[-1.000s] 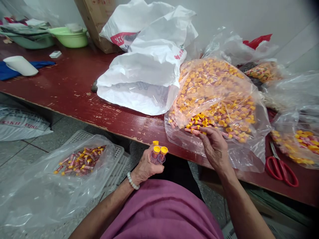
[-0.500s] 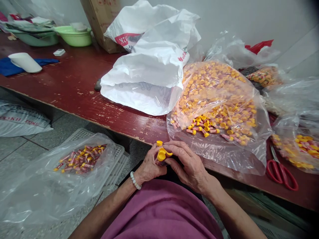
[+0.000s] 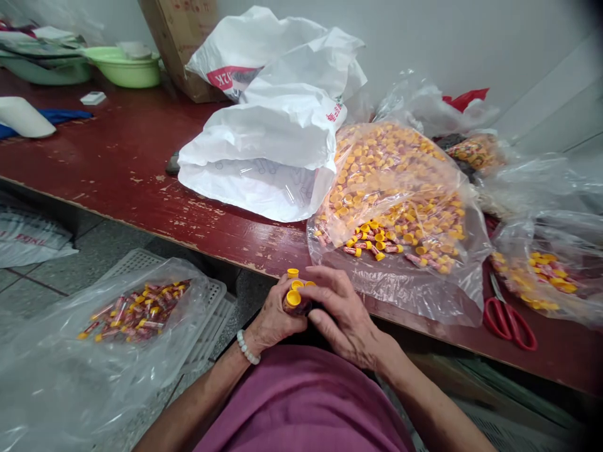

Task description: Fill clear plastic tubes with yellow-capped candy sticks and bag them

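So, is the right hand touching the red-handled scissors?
Apart: the head view shows the scissors on the bench, plainly clear of the right hand to their left.

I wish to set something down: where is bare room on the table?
The red table is bare from the blue cloth to the dark object beside the white sack, in front of the white box. Crowded at right: large tube bag, smaller bag, scissors.

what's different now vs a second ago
The bare right hand left the large clear plastic bag of yellow-capped pieces and moved left to the small yellow-capped tubes in the left hand; a fourth yellow cap seems to show there. Whether the right hand let go of anything is hidden. The left hand's hold, white printed sack and red-handled scissors stayed.
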`<state>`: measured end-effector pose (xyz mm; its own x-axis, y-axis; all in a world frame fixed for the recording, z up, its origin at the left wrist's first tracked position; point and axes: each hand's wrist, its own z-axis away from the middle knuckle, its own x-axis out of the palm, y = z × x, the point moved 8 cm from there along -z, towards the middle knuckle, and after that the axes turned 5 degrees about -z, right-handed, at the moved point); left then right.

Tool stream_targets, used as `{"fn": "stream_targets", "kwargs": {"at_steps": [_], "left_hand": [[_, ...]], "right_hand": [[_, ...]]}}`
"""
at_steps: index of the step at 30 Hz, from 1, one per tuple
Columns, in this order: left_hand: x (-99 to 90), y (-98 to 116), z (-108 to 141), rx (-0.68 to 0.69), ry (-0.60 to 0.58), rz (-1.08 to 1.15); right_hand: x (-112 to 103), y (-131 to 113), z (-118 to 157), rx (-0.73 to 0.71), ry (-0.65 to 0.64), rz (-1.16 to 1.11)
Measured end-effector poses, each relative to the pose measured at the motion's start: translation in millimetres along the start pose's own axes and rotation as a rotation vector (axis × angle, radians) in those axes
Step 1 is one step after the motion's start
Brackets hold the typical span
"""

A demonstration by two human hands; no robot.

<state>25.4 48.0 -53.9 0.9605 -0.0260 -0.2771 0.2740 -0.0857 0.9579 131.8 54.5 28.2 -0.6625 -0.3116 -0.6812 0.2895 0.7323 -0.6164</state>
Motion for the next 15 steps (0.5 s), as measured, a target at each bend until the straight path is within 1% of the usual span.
{"fn": "stream_targets", "kwargs": {"at_steps": [1,3,4,6,8,9,11,13,15], "left_hand": [[-0.3,-1.8,0.2,-0.027,-0.007,0.025],[-1.2,-8.4,1.9,-0.090,-0.014,0.077],[-1.6,-12.1,3.3,-0.115,-0.018,0.100],[-2.5,-17.7,6.6,-0.138,-0.025,0.138],[-4.1,-21.1,9.8,-0.146,-0.024,0.162],[-5.1,-22.1,11.1,-0.151,-0.020,0.169],[-7.5,-23.0,12.7,-0.162,-0.004,0.179],[-9.4,-22.0,12.9,-0.166,0.011,0.177],[-9.9,-19.3,12.0,-0.159,0.013,0.164]], "right_hand": [[-12.2,16.8,0.5,0.046,0.077,0.017],[-39.5,59.4,6.3,0.162,0.266,0.122],[-48.7,80.3,10.0,0.200,0.317,0.212],[-53.1,118.1,15.3,0.251,0.288,0.413],[-47.3,145.6,19.4,0.268,0.209,0.578],[-43.7,154.3,21.1,0.265,0.187,0.629],[-38.2,163.4,23.3,0.247,0.186,0.662],[-35.2,166.6,23.7,0.235,0.201,0.642],[-35.3,166.8,23.3,0.254,0.206,0.604]]}}
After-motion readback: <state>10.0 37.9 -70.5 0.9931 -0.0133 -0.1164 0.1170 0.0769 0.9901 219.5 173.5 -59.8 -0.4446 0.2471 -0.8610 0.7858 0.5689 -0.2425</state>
